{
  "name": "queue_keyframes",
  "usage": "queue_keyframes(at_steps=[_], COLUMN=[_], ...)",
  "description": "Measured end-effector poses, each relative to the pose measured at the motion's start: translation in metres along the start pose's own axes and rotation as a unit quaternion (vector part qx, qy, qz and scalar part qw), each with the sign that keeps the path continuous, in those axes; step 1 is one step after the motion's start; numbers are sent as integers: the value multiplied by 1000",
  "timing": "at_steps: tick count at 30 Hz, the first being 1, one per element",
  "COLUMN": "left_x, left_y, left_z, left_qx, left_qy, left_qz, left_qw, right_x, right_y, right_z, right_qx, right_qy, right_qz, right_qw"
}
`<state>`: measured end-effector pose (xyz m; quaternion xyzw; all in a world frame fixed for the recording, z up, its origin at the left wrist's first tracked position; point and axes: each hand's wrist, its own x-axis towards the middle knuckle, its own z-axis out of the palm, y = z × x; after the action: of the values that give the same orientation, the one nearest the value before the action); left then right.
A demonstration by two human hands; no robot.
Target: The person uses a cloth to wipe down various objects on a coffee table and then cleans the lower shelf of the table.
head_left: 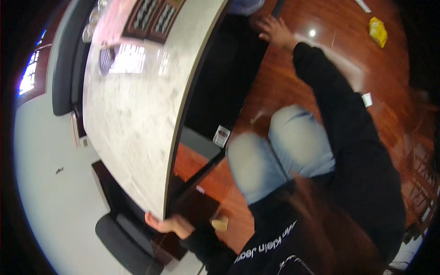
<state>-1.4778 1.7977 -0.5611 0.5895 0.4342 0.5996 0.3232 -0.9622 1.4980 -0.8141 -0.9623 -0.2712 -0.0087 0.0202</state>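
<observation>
A table with a pale marbled, glossy top stands at the left, a black panel under its edge. My left hand is at the near lower corner of the tabletop, its fingers curled round the edge. Far from it, my right hand has its fingers spread at the outer edge of the black panel; whether it presses on that edge is not plain. My knees in faded jeans are bent close beside the table. A white printed label is on the panel's lower end.
A framed dark panel with writing, a pink item and a dark fan-shaped item lie on the tabletop. Grey cushioned seats stand beyond it. On the wooden floor are a yellow packet, a white card and a beige item.
</observation>
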Motion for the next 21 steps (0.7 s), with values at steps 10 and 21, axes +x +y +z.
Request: queue_keyframes(at_steps=[10,21], left_x=[-9,-5], left_y=[10,4], left_z=[10,7], left_qx=[-47,-40], left_qy=[-21,-39], left_qz=[-26,1], left_qw=[998,998], right_x=[-55,-81], right_y=[-37,-74], right_z=[-10,-17], right_qx=[12,25], right_qy=[-36,-89], right_qz=[-130,-229], right_qw=[991,969])
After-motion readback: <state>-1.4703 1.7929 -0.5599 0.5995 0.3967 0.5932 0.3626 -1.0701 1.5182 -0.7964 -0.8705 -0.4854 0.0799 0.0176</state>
